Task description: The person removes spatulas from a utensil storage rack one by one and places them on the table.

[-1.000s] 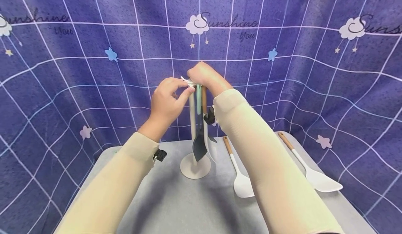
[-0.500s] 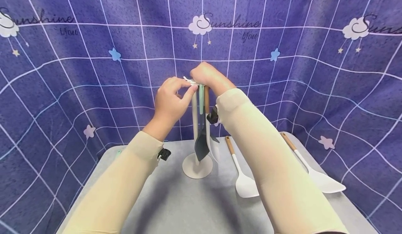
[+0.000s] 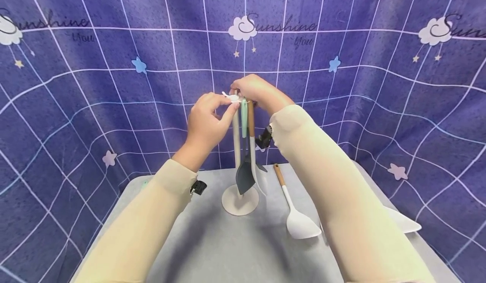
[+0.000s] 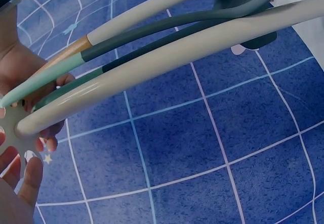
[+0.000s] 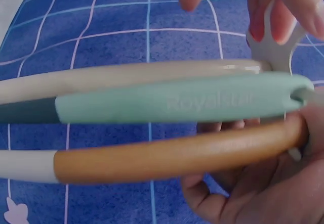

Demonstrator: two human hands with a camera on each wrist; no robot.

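Note:
A pale utensil stand (image 3: 240, 210) stands on the table with a white hook rack (image 3: 234, 98) at its top. My left hand (image 3: 208, 120) pinches the rack's left edge between thumb and fingers. My right hand (image 3: 253, 88) is at the rack's far right side, its fingers bent behind the hanging handles; what they touch is partly hidden. From the rack hang a dark spatula (image 3: 245, 181) with a mint handle (image 5: 177, 100) and a white utensil with a wooden handle (image 5: 177, 153). Behind them is a second green handle (image 4: 68, 88).
A white turner (image 3: 300, 225) with a wooden handle lies on the grey table (image 3: 212, 241), right of the stand. Another white utensil (image 3: 405, 220) is mostly covered by the right sleeve. A mint tip (image 3: 144, 184) shows by the left sleeve. Patterned blue cloth (image 3: 182, 55) surrounds the table.
My right hand and forearm have shifted right, uncovering more of the rack and the wooden handle. My left hand keeps its pinch on the rack. The right sleeve now covers more of the far-right utensil.

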